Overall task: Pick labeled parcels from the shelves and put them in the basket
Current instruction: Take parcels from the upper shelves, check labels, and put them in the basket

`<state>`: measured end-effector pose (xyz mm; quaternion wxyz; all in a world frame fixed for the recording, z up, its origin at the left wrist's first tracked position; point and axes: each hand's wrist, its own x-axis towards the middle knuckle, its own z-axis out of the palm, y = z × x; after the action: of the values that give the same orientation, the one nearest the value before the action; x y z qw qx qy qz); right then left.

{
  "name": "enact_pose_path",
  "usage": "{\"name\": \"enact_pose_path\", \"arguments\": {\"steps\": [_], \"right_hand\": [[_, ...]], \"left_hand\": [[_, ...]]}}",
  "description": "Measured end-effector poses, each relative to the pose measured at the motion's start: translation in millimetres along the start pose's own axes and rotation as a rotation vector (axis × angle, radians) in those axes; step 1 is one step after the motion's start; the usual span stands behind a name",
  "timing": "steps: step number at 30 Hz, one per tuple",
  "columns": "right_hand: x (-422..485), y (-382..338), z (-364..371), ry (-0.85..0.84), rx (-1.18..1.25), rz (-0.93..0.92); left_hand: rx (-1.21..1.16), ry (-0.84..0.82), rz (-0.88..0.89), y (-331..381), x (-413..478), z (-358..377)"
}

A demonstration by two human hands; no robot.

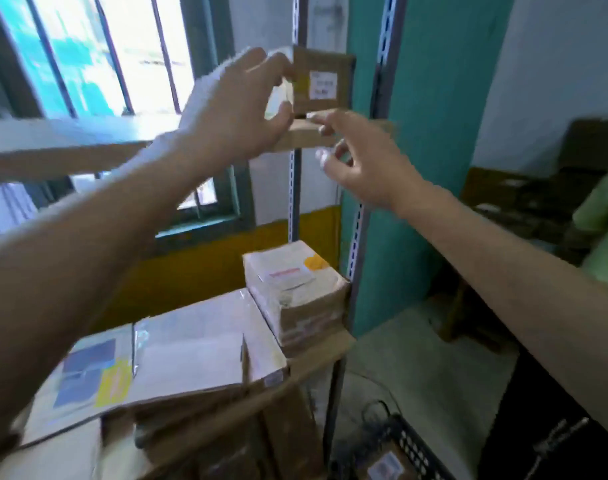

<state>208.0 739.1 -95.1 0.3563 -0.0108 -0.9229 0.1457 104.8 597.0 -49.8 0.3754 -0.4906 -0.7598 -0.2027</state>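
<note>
On the upper wooden shelf board [306, 138], close against the slotted grey metal upright [297, 188], stands the small brown cardboard parcel [321, 81] with a white label facing out. The left hand [233, 109] has it by its left edge, with fingers curled over the top corner and the thumb under the bottom one. The frame is smeared by motion, but it reads as a real grip. The right hand [358, 161] holds nothing. Its fingers are loosely spread, and its forefinger reaches the parcel's lower edge where that edge meets the board.

The step in hand looks like the pick itself: the parcel is taken hold of but not yet lifted off the shelf. The next move calls for drawing it straight outward, clear of the upright. The free hand should come under the base, because a one-sided pinch on a taped box could slip. Then the parcel has to go down and to the right, to the black perforated plastic basket [411, 445] on the floor (it seems to hold one labelled packet already).

On the shelf below, well apart from the hands, sit a taped square cardboard package [295, 285] and, beside it, a large flat cardboard box [191, 351] — likely later picks.
</note>
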Motion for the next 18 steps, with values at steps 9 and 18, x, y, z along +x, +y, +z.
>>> {"name": "enact_pose_path", "arguments": {"steps": [9,18], "right_hand": [[103.9,-27.8,5.6,0.08,-0.176,0.005],[179.4,47.6,0.8,0.038,-0.212,0.261]], "left_hand": [[0.018,-0.164,-0.029,-89.7,31.0,-31.3],[0.111,-0.344,-0.02,-121.4,84.3,7.5]]}}
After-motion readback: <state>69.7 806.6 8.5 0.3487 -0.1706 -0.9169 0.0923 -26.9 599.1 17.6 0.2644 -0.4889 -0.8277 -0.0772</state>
